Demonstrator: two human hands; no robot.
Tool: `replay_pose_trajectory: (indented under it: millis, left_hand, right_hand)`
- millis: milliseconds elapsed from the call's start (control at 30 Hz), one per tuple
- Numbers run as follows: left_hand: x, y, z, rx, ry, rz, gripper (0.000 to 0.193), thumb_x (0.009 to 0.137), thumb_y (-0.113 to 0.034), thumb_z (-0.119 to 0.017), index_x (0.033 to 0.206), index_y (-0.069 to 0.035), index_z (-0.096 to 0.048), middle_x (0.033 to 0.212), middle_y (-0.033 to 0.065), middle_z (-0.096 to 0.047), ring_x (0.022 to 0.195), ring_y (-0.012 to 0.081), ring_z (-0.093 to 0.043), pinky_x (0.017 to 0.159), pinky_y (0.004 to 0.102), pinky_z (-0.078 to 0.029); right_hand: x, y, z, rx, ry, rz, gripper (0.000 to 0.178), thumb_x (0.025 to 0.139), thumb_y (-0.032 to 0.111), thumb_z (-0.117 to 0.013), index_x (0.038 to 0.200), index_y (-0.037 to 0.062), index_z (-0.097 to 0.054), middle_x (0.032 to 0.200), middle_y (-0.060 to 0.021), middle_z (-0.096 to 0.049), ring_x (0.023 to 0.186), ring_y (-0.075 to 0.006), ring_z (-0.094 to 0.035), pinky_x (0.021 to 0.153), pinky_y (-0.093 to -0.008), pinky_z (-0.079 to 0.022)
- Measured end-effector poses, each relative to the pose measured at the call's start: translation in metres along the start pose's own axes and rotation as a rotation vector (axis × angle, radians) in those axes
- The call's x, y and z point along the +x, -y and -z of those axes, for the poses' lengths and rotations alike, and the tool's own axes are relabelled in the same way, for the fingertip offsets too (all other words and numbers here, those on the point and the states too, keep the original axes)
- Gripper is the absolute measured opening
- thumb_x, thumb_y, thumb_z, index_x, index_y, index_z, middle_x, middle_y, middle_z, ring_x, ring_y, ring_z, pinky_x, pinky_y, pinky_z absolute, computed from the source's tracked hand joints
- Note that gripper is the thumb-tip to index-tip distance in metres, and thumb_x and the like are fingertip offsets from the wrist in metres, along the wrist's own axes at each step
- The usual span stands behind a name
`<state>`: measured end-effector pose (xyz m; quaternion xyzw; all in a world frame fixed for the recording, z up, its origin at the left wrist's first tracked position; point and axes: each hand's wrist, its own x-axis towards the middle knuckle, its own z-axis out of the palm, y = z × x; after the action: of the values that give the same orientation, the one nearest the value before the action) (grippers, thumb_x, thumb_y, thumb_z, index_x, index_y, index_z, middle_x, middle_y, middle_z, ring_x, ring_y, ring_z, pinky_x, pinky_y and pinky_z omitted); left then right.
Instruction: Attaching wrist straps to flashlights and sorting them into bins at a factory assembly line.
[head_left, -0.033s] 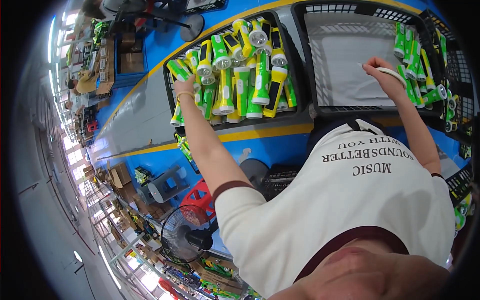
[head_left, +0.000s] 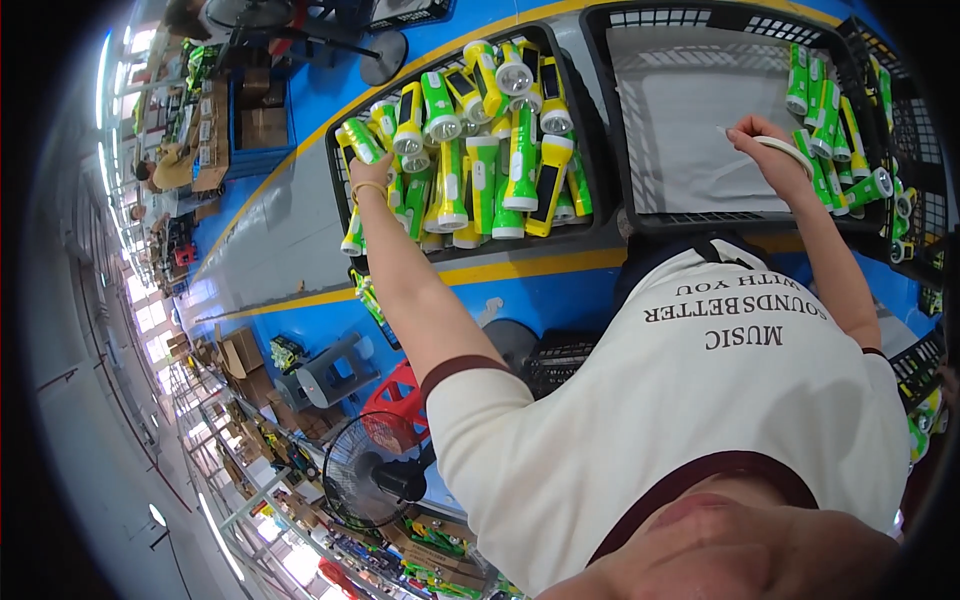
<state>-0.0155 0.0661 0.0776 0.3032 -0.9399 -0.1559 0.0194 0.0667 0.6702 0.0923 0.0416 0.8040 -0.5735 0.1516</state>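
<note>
A green-and-yellow flashlight (head_left: 364, 138) is in the grip of my left hand (head_left: 370, 172), at the left end of a black crate (head_left: 598, 150) heaped with flashlights. More green, yellow and white flashlights (head_left: 520, 150) lie against and over one another there, some with dark panels on their sides. My right hand (head_left: 770, 155) hangs over a second black crate (head_left: 612, 90) lined with white sheet (head_left: 680, 110). Its fingers are curled together, and whatever they may hold cannot be made out. Several flashlights (head_left: 828, 120) lie along that crate's right side, close to the right hand.
Farther right stands another black crate (head_left: 930, 120) with flashlights. A standing fan (head_left: 375, 470), a red stool (head_left: 398, 395) and a grey stool (head_left: 340, 372) are at lower left. Beyond the heaped crate are a fan's round base (head_left: 384, 58) and a blue bin (head_left: 262, 150) with cardboard.
The flashlight in my left hand has turned slightly, and the left hand has shifted a little to the right. My right hand stays in nearly the same place.
</note>
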Motion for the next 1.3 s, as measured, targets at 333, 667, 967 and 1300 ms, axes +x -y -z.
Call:
replay_pose_trajectory:
  millis: [333,667,967,1300]
  left_hand:
    - [-0.108,-0.241,-0.075,-0.359,-0.429,-0.928,0.03,0.073,-0.007,-0.053,0.102,0.002,-0.054,0.1,0.02,-0.055,0.097,0.0342,-0.049,0.085,0.0418,-0.037]
    - [-0.385,-0.469,-0.307,-0.749,1.078,-0.859,0.038,0.075,-0.023,-0.063,0.104,0.0,-0.055,0.097,0.0172,-0.059,0.088,0.0262,-0.059,0.073,0.0343,-0.047]
    - [-0.377,-0.487,-0.321,-0.765,1.57,-0.146,0.046,0.073,-0.016,-0.065,0.112,-0.004,-0.045,0.095,0.0043,-0.056,0.083,0.0157,-0.056,0.069,0.0307,-0.046]
    - [-0.344,-0.389,-0.125,-1.009,1.296,-0.813,0.073,0.063,-0.013,-0.078,0.118,-0.001,-0.031,0.107,0.0089,-0.048,0.096,0.0164,-0.049,0.08,0.0288,-0.043]
  right_hand:
    - [-0.042,-0.095,0.167,0.402,-0.615,0.027,0.017,0.086,0.024,-0.055,0.086,0.0068,-0.052,0.072,0.0031,-0.049,0.067,-0.005,-0.046,0.064,-0.0195,-0.039]
    - [0.002,-0.21,0.218,0.802,-0.471,-0.386,0.015,0.082,0.025,-0.062,0.086,0.014,-0.053,0.079,0.0044,-0.053,0.072,-0.0053,-0.05,0.057,-0.0211,-0.04]
    - [-0.014,-0.155,0.172,1.089,-0.29,-0.27,0.016,0.085,0.021,-0.058,0.096,0.0122,-0.05,0.094,-0.0021,-0.056,0.086,-0.0126,-0.055,0.073,-0.0263,-0.044]
    - [-0.034,-0.009,0.111,0.458,0.068,0.073,0.012,0.084,0.016,-0.058,0.082,0.0057,-0.052,0.089,0.0011,-0.047,0.082,-0.0078,-0.045,0.076,-0.0213,-0.038]
